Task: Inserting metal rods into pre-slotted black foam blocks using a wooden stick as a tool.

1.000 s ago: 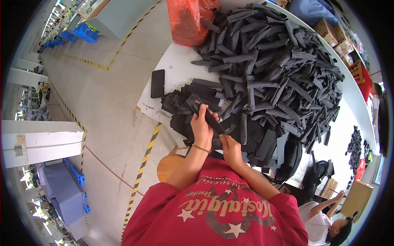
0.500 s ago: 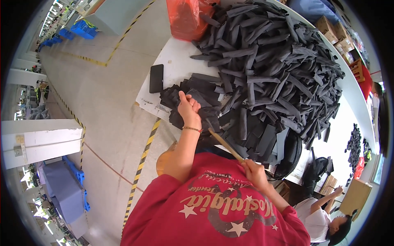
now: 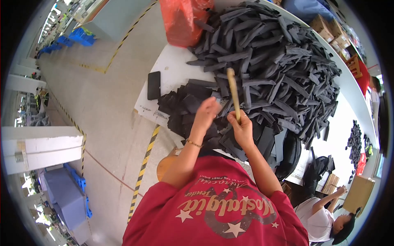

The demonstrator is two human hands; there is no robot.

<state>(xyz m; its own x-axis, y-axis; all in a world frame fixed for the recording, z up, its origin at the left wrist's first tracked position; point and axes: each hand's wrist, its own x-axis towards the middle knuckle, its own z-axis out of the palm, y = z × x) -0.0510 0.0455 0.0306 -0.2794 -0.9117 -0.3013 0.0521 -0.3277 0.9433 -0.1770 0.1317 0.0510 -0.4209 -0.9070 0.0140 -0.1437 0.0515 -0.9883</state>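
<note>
Right hand [image 3: 243,128] clamped on wooden stick [image 3: 234,92], left hand [image 3: 206,111] apart, grip blurred, both nearside of dark strip pile [image 3: 271,69]; white table [image 3: 174,61] edge, then grey floor [image 3: 111,106], left of pile.

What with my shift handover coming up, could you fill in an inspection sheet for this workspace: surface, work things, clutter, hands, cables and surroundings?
Surface: white table, largely covered by dark pieces.
Work things: pale stick in the right hand; large heap of dark strips; smaller pile of flat dark pieces.
Clutter: black phone and red plastic bag on the table.
Left hand: blurred, over the flat pieces; its grip is unclear.
Right hand: fingers closed around the stick's lower end.
Cables: nothing seen at the table.
Surroundings: striped floor tape left of the person; another person at lower right.
</note>
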